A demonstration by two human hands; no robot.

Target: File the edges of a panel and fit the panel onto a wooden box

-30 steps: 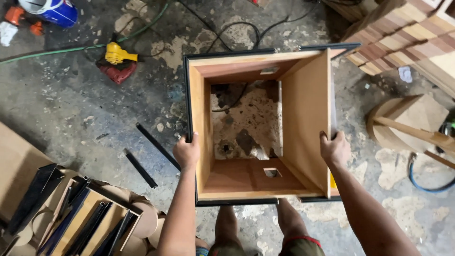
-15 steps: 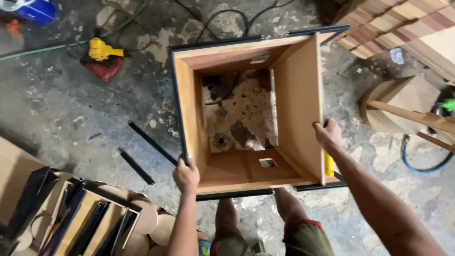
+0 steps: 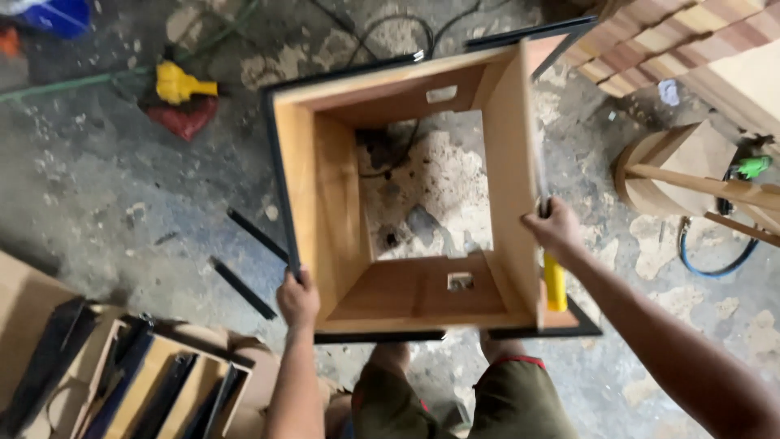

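Above the concrete floor (image 3: 106, 203), left hand (image 3: 298, 298) and right hand (image 3: 554, 230) clamp the open wooden box (image 3: 422, 293) by its 2 side walls; level, even grips would steady it.

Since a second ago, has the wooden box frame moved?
Yes. The wooden box frame has turned clockwise against the black strips on the floor, with the left hand lower on its edge and the right hand higher.
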